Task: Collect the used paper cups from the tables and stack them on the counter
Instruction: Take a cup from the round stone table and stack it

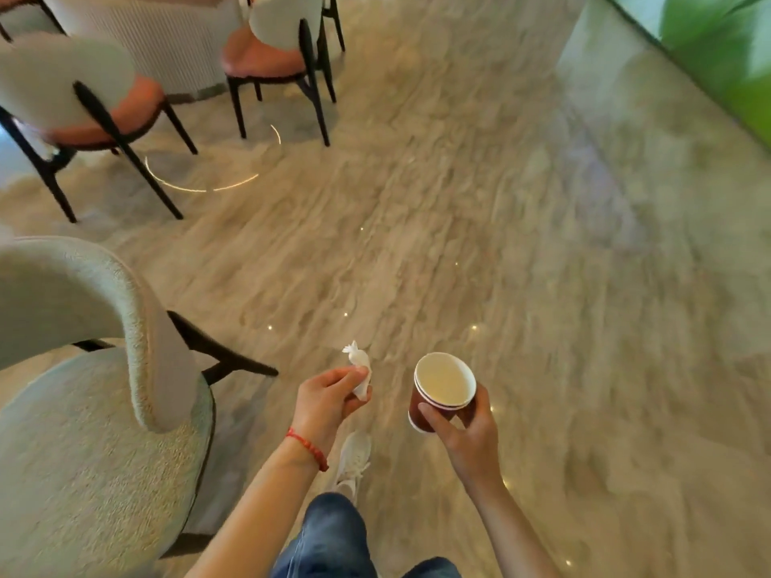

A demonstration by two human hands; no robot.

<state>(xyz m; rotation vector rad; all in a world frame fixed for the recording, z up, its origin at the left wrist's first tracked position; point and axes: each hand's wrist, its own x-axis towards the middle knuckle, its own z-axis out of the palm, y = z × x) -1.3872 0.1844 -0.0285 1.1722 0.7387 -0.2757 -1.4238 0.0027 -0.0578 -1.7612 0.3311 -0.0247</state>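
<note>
A pale stone floor (479, 202) spreads under everything, and a cream upholstered chair (83, 410) stands well off to the left of the hands. The right hand (467, 427) curls thumb and fingers around the nested brown paper cups (438, 394), mouths tilted up, nothing visible inside. Just left of them, the left hand (329, 396) pinches a crumpled white napkin (361, 369), which pokes up past the fingertips. A red string bracelet (308, 448) circles that wrist.

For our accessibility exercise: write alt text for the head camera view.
A person walking across a marbled floor holds nested brown paper cups in the right hand and pinches a crumpled white napkin in the left hand. Cushioned chairs stand to the left.
</note>
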